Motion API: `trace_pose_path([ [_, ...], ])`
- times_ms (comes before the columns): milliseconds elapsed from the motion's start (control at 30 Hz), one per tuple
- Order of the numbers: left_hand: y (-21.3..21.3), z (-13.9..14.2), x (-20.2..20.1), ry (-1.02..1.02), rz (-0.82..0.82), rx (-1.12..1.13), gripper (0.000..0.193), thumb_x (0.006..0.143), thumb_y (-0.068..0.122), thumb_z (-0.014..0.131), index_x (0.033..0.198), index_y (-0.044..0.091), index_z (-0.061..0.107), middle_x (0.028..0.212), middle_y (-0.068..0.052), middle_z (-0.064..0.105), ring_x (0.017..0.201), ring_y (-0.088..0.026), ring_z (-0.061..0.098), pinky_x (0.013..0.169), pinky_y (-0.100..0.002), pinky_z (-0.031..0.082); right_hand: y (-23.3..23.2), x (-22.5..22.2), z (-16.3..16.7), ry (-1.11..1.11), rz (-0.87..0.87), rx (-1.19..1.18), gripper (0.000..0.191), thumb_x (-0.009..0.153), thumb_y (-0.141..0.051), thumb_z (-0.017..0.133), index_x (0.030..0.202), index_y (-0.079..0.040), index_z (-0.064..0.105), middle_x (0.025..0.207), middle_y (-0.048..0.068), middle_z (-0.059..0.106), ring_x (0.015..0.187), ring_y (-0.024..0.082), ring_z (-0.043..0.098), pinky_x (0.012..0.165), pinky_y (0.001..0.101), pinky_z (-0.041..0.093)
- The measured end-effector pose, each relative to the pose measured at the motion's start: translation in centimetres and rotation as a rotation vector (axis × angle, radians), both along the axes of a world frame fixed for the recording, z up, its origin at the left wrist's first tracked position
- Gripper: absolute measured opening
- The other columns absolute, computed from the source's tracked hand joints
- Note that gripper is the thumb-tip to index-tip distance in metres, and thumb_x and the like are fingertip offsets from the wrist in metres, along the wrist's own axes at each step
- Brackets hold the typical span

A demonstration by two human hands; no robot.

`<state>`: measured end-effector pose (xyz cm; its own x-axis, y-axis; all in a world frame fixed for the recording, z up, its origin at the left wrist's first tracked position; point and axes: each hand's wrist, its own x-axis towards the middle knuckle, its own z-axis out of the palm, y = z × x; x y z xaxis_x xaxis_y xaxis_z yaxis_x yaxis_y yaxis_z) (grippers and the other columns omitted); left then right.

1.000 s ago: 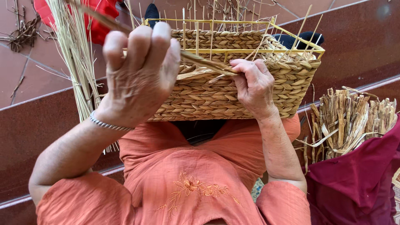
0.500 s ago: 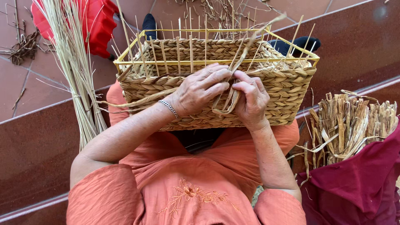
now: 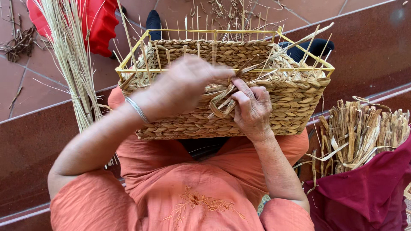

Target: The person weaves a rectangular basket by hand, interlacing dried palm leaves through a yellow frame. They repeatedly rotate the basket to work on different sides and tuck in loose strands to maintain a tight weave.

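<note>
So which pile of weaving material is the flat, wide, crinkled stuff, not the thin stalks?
The bundle of flat dried strips on the person's right, beside the dark red cloth. The bundle on the left is thin, round, pale straw stalks standing upright.

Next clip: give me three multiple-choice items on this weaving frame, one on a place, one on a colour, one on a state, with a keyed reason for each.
1. Where does the basket rest?
A. on the person's lap
B. on a shelf
C. on a chair

2. What colour is the basket's wire frame?
A. blue
B. yellow
C. black

3. What is the right hand doing?
A. lying flat on the floor
B. gripping a looped fibre strip
C. holding scissors

Key: 1 A, it sits over the orange-clad knees; 2 B, the rim rods are yellow; 3 B, the fingers close on the strip, beside the blurred left hand.
</note>
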<state>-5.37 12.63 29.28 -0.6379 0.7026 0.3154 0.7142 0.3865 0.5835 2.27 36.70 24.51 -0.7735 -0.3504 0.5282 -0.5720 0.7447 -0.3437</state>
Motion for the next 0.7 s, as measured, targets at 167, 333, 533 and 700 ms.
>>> trace_pose_path([
  [167, -3.0, 0.7, -11.2, -0.244, 0.099, 0.023, 0.02, 0.101, 0.005, 0.065, 0.121, 0.008, 0.068, 0.114, -0.008, 0.073, 0.101, -0.02, 0.073, 0.087, -0.032, 0.061, -0.2, -0.3, 0.0, -0.027, -0.005, -0.005, 0.037, 0.084, 0.005, 0.072, 0.113, -0.011, 0.054, 0.131, 0.008, 0.071, 0.093, 0.026, 0.057, 0.088, 0.0388, 0.047],
  [333, 2.6, -3.6, -15.1, -0.776, -0.28, -0.645, 0.043, 0.094, 0.033, 0.069, 0.132, 0.012, 0.069, 0.142, 0.002, 0.063, 0.118, -0.019, 0.067, 0.103, -0.034, 0.052, -0.5, -1.0, 0.2, -0.051, -0.014, -0.025, 0.034, 0.091, 0.002, 0.073, 0.112, -0.011, 0.05, 0.127, 0.009, 0.071, 0.091, 0.025, 0.057, 0.085, 0.0398, 0.042],
  [533, 8.0, -6.7, -13.5, -1.302, -0.516, -0.36, 0.045, 0.084, 0.02, 0.077, 0.128, 0.018, 0.069, 0.127, -0.003, 0.074, 0.107, -0.016, 0.071, 0.095, -0.036, 0.056, -0.2, -1.2, -0.3, -0.083, -0.04, -0.018, 0.027, 0.095, 0.001, 0.067, 0.113, -0.011, 0.05, 0.126, 0.009, 0.072, 0.095, 0.025, 0.06, 0.09, 0.0395, 0.046],
  [700, 8.0, -8.2, -13.4, -1.195, -0.4, -0.351, 0.027, 0.092, 0.022, 0.075, 0.115, 0.006, 0.077, 0.1, -0.011, 0.078, 0.077, -0.014, 0.07, 0.075, -0.031, 0.062, 1.0, -0.5, -1.5, -0.145, -0.039, -0.248, 0.026, 0.103, -0.017, 0.068, 0.113, -0.009, 0.046, 0.126, 0.015, 0.072, 0.092, 0.022, 0.064, 0.085, 0.0347, 0.051],
])
